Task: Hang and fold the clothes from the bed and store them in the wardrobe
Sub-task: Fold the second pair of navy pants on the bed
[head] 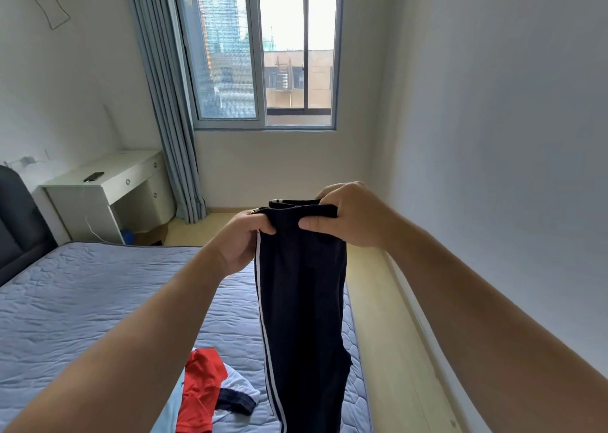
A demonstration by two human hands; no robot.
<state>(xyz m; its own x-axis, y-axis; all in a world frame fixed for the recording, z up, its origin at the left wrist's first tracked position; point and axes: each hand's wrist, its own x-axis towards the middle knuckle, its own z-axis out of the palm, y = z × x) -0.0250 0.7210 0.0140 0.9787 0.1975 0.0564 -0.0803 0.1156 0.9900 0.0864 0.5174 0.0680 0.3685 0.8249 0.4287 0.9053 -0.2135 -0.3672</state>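
White walls and a window [263, 51] close the far end of this small bedroom, with a blue curtain [164, 103] beside the window and a white desk [108, 182] in the corner, a phone [93, 176] lying on its top. The bed [82, 294], with a blue quilted cover, fills the left and near part of the view.

Over the bed's right edge the person holds a pair of dark trousers [302, 301] with white side stripes in the air. The left hand [241, 245] pinches one end of the waistband and the right hand [348, 215] is clamped on the other end, thumb in front. I think the trousers are held high by the top so that the legs hang straight, which makes folding or hanging easier.

Near the bed's front edge lies a red and white garment [204, 390], not yet folded. No wardrobe is in view.
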